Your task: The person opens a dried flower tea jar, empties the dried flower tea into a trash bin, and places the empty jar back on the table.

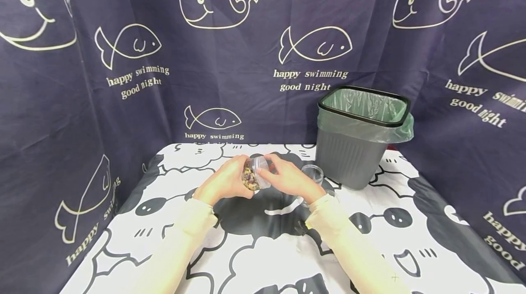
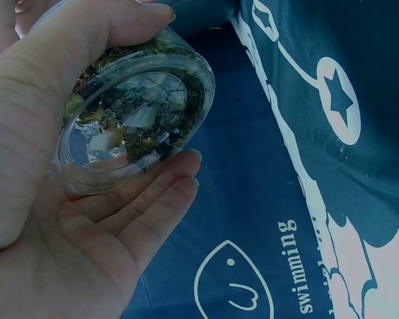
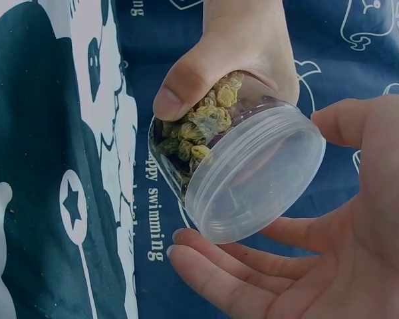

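Note:
A clear jar (image 1: 249,176) of dried flowers, some of them yellow buds, is held tilted above the table. My left hand (image 1: 227,180) grips its body, thumb on one side and fingers on the other. The jar's base (image 2: 130,123) faces the left wrist camera. A translucent screw lid (image 3: 259,183) covers the mouth and points toward my right hand (image 1: 287,177). In the right wrist view, that hand's thumb touches the lid's rim while its fingers curve along the opposite edge.
Right of the hands, an open clear container (image 1: 313,173) stands on the patterned tablecloth (image 1: 271,257). Behind it is a grey bin (image 1: 349,157) with a green liner (image 1: 363,102). Another clear container (image 1: 314,285) is partly visible at the front edge. Printed curtains (image 1: 246,65) surround the table.

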The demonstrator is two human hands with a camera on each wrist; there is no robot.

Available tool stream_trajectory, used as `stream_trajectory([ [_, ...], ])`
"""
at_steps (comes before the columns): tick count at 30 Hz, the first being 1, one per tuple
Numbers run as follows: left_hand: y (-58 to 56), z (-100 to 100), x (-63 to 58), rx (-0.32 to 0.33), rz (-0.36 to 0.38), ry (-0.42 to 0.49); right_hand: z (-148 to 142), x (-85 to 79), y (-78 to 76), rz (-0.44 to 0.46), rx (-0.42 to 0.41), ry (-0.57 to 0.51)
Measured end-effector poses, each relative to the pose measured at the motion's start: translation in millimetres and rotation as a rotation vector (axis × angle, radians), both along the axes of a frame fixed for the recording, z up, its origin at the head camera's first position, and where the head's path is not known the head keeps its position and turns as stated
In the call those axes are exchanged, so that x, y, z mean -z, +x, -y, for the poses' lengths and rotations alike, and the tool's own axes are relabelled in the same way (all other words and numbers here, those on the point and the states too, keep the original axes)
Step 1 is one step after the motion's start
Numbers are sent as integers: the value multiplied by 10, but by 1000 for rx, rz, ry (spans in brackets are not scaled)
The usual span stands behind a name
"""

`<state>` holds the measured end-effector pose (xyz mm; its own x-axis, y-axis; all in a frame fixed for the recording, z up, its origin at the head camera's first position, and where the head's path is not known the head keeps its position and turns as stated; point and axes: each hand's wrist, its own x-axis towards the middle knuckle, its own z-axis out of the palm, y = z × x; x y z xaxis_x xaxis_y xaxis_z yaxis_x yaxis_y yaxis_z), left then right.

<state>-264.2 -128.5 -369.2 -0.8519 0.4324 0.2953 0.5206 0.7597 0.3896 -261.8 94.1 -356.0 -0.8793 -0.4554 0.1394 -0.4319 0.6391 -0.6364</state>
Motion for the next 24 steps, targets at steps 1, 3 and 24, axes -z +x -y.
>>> stream_trajectory([
  [1, 0, -1, -1, 0, 1, 1, -2, -2, 1, 0, -2, -2],
  [3, -1, -1, 1, -2, 1, 1, -6, -3, 2, -4, -7, -1],
  [24, -10, 11, 3, 0, 12, -8, -27, -17, 5, -15, -43, -7],
])
